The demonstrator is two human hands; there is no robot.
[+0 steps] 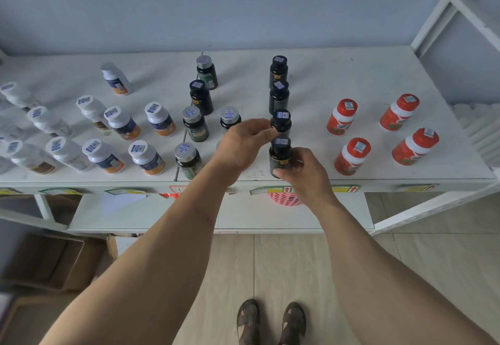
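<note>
A column of black bottles with blue-labelled black caps runs down the middle right of the white shelf top [338, 74]. My right hand [305, 174] grips the nearest black bottle [280, 155] by its lower body at the shelf's front edge. My left hand [243, 141] reaches in from the left, its fingertips touching the cap of the second black bottle [281, 121]. Two more black bottles [279, 95] stand behind them.
Several red-capped orange bottles [351, 155] stand to the right. Dark green bottles with silver caps [194, 125] and white-capped bottles [146, 156] fill the left. A pink basket [284, 198] sits on the lower shelf. Cardboard boxes [48, 260] lie on the floor at left.
</note>
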